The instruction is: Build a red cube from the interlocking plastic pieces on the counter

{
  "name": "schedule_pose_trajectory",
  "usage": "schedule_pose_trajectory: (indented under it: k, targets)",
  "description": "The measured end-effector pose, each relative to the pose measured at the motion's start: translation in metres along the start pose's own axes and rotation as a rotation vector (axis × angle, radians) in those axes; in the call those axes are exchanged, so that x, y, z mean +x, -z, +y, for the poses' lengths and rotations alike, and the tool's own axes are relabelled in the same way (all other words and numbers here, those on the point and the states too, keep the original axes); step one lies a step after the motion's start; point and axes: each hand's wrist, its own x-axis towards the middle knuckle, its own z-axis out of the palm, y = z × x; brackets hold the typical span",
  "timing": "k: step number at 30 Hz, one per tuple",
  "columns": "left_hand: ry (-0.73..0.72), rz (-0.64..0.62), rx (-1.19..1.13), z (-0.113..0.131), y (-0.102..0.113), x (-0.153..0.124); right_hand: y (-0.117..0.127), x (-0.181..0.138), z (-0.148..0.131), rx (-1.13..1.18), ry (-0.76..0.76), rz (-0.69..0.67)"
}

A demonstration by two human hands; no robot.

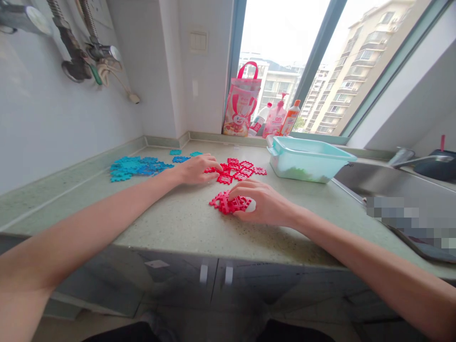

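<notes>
The near pile (226, 205) of red tiles is lying on the counter (171, 225), directly under and just left of the fingers of the right hand (269, 203). Those fingers are curving over its top, with the thumb sitting apart from them at the near right edge; whether they are pinching a tile, I cannot tell. The heap is running longest from left to right, roughly in line with the reach of this hand, which is the nearer one. The left hand (195, 169) is resting farther back, fingers loosely bent, their tips meeting the left edge of the far red tiles (245, 166); I cannot tell if they are gripping any. These tiles are spreading rightward from it, toward the bin (309, 159), while the blue tiles (140, 167) are lying left of that hand
</notes>
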Motion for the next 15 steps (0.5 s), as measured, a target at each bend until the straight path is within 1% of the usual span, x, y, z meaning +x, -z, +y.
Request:
schedule_pose_trajectory:
  k: [2,4,8,11,13,15]
  targets:
    - [-0.018,-0.040,0.004,0.004,0.000,0.000,0.002,-0.001,0.005,0.040,-0.036,0.063]
    - [-0.004,-0.059,-0.001,0.008,0.000,0.001,0.003,-0.002,0.010,0.073,-0.069,0.116]
    - [-0.003,-0.076,-0.060,0.013,0.004,0.002,0.003,-0.001,0.016,0.096,-0.067,0.132]
    - [-0.022,-0.089,-0.096,0.015,0.006,0.003,0.000,0.002,0.016,0.122,-0.019,0.099]
    - [-0.020,-0.089,-0.098,0.017,0.007,0.003,-0.002,0.002,0.016,0.130,0.004,0.033]
    - [-0.013,-0.094,-0.094,0.019,0.008,0.003,-0.002,0.002,0.015,0.136,-0.003,-0.029]
